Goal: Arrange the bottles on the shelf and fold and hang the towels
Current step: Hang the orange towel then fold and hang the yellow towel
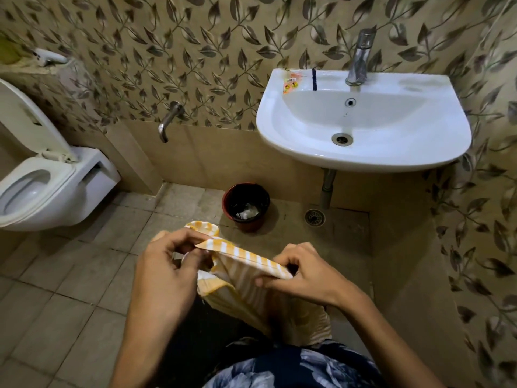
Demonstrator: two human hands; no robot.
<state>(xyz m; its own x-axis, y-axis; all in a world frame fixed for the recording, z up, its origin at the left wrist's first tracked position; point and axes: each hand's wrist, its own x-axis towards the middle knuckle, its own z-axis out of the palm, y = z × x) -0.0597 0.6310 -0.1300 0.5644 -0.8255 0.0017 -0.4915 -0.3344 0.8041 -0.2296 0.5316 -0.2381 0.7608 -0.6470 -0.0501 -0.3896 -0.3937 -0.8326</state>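
Observation:
A yellow-and-white striped towel (246, 278) hangs in front of my body, low in the middle of the view. My left hand (167, 264) pinches its top edge at the left corner. My right hand (305, 273) pinches the same edge at the right, so the hem runs taut between them. The rest of the cloth drops down in folds toward my lap. No bottles or shelf show in this view.
A white wall-hung sink (363, 152) with a chrome tap (359, 56) is at upper right. An open toilet (42, 177) stands at left. A dark red bin (246, 205) and a floor drain (314, 217) lie on the tiled floor ahead. A wall spout (169, 120) sticks out.

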